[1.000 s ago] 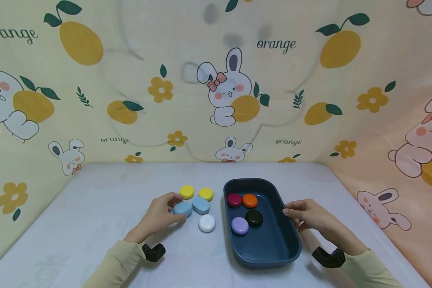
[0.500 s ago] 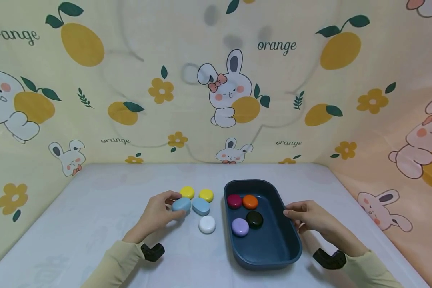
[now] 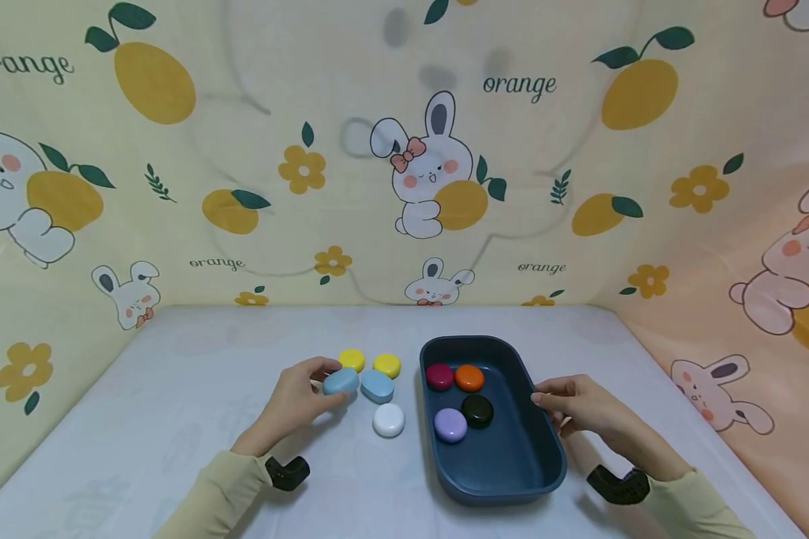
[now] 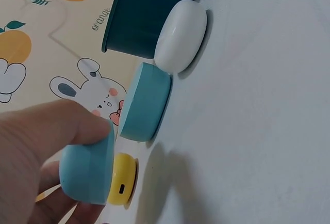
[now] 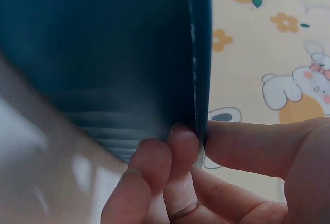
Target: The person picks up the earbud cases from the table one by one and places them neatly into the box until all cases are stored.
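My left hand [image 3: 297,397] pinches a light blue oval pebble-like piece [image 4: 86,170] between thumb and fingers, held up over its shadow on the white cloth. Beside it lies a second light blue oval piece [image 3: 377,386]. Two yellow round pieces are behind; one yellow piece [image 4: 121,179] shows a small dark slot in the left wrist view. Nearer me sits a glossy white round piece [image 3: 388,420]. My right hand [image 3: 583,408] grips the right rim of a dark blue tray [image 3: 505,471], thumb over the edge and fingers against the outer wall.
Inside the tray lie a dark red piece [image 3: 440,376], an orange piece [image 3: 469,378], a black piece [image 3: 477,411] and a lilac piece [image 3: 450,425]. A patterned curtain [image 3: 350,224] rises behind the white table [image 3: 195,389] and along both sides.
The left hand has lifted the light blue oval piece slightly, then held it almost still. The right hand and the tray stay in place.
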A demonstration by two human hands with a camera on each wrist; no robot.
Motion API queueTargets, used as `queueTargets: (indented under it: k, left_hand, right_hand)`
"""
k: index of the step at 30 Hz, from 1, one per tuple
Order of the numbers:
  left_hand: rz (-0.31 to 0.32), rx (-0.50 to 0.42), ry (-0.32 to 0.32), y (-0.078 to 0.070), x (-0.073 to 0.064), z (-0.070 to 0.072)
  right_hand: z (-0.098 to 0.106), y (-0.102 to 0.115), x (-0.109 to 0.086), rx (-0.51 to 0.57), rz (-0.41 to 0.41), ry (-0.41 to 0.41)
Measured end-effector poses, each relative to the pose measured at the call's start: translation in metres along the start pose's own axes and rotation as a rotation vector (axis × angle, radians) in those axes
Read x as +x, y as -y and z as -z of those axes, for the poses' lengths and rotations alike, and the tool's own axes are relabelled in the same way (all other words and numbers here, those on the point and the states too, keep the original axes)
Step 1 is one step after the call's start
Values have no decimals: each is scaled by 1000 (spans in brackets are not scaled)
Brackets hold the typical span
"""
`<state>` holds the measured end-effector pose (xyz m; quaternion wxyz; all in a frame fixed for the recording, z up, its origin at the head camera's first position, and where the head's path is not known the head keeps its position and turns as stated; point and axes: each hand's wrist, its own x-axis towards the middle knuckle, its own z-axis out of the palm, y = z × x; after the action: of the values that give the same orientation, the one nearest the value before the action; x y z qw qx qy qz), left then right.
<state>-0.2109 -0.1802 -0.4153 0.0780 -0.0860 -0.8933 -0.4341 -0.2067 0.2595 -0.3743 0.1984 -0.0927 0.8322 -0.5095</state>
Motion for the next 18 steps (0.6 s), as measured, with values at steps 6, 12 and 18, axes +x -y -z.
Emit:
queueTargets:
  k: [6,12,18]
  left_hand:
    - [-8,-5,2,-3,0,0]
    - [-26,-5,-3,-6,-1,0]
    - [-67,-39,-12,-17,-3,0]
  right_hand:
    - [0,0,-1,6,9,3]
    - [-1,0,-2,1,8,-9]
    - [-1,1,-2,-11,10,-14]
